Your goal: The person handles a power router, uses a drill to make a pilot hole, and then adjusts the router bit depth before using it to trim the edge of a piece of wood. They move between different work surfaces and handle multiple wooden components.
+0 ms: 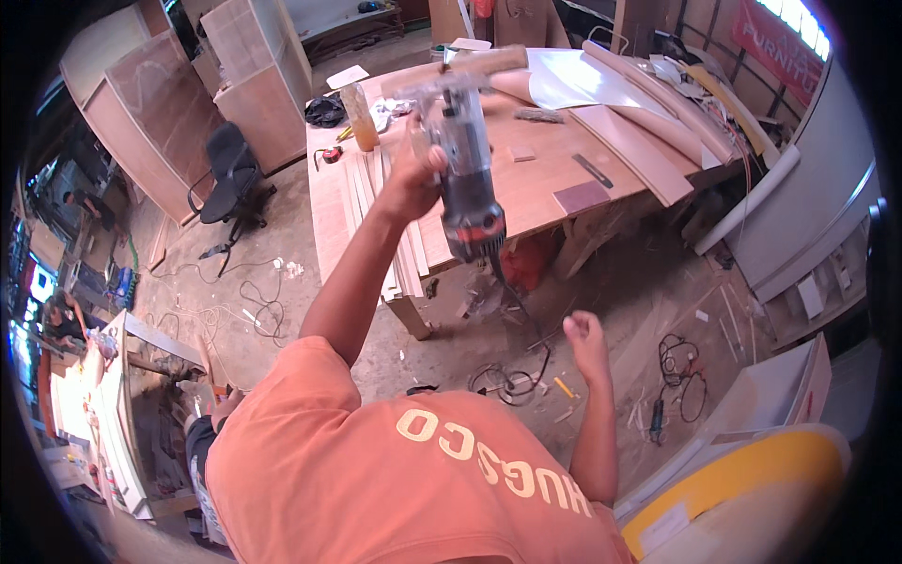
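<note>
Left hand [413, 179] wrapped around a power tool [470, 193], held up over the near edge of the table [493, 164]. Tool body is a dark cylinder, clear plastic guard above, flat base on top, cord running out the lower end. Top end is blurred. Right hand [587, 343] is off to the side, well apart from the tool, fingers curled into a fist.

Table has a smooth, pale wood top. Long, thin wood strips [409, 254] lie along its left part, flat brown boards [634, 155] on the right, next to curled sheets, one a glossy white sheet [578, 75]. Dark flat rectangle [581, 197] and a slim metal bar [593, 170] sit near the front edge.

Containers: clear jar [359, 117] with amber contents; black plastic bag [325, 111] beside it, contents hidden. Red tape measure [330, 155] close by.

Around: black office chair [228, 174] and wood cabinets [155, 113] to the left. Coiled black cable [512, 385] clutters the floor in front of the table.
</note>
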`<action>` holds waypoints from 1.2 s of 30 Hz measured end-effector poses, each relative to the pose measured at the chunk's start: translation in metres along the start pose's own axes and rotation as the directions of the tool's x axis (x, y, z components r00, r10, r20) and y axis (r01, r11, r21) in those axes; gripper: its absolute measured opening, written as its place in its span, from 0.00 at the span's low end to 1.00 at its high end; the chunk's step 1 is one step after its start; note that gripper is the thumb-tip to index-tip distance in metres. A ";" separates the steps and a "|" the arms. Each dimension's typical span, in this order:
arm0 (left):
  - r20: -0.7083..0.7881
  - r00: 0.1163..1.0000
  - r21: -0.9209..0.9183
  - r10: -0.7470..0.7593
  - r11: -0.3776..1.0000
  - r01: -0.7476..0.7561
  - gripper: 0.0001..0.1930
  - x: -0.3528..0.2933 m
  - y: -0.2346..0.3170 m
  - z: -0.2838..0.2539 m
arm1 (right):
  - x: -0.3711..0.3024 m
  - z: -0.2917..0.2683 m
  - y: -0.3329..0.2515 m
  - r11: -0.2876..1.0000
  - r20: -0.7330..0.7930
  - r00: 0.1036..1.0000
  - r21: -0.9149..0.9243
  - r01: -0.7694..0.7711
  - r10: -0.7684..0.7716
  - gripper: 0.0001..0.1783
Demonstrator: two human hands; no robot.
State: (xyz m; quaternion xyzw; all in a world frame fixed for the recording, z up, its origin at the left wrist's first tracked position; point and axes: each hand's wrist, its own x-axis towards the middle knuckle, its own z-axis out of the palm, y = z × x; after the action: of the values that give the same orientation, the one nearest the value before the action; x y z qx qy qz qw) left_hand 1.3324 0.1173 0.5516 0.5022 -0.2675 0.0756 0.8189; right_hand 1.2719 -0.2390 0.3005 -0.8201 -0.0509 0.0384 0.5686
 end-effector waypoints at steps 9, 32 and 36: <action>0.034 0.986 -0.101 -0.161 0.981 0.164 0.75 -0.031 -0.055 0.007 | 0.038 0.082 -0.171 0.753 0.381 0.785 0.639 0.159 -0.488 0.54; 0.082 0.900 -0.297 -0.429 0.851 0.433 0.49 -0.124 -0.072 0.016 | 0.015 0.049 -0.228 0.808 -0.114 0.801 -0.145 0.572 -0.588 0.27; 0.197 0.895 -0.260 -0.399 0.859 0.441 0.40 -0.136 -0.078 0.043 | 0.021 0.056 -0.248 0.813 -0.177 0.795 -0.073 0.578 -0.581 0.28</action>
State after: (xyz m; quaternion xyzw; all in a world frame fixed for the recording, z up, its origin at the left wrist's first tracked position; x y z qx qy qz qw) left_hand 1.2322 0.0626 0.4360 0.4231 -0.2150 -0.1807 0.8614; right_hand 1.2761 -0.0985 0.5129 -0.7693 -0.2448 -0.2163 0.5491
